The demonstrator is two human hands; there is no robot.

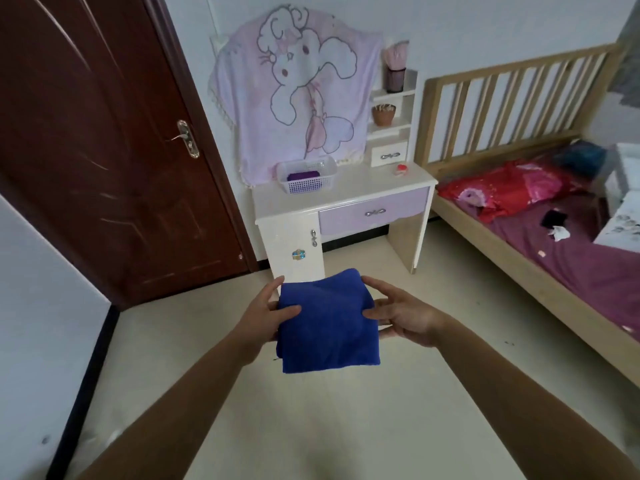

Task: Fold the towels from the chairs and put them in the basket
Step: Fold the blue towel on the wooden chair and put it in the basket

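our left hand (265, 311) pinches the left edge of one folded blue towel (327, 327), thumb on top and fingers tucked beneath. our right hand (401, 315) holds the opposite edge, thumb laid on the cloth and the other fingers spread along the far side and below. so we count two hands on one towel, carried in the air above the pale floor (311, 427), in front of the desk and apart from it. ahead stands one white desk (346, 194) with one lilac drawer (374, 213) and one small cupboard door. at the left of its top sits one pale mesh basket (306, 185), and inside it we see one purple towel (303, 175) lying folded. near the right end of the desktop lies one small red object (401, 169), too small for us to tell what. two pots stand on the little shelves above. one pink cloth (294, 98) with a cartoon animal hangs behind the basket. one dark door (104, 150) is at the left and one bed (519, 265) with a red pillow (509, 188) at the right.
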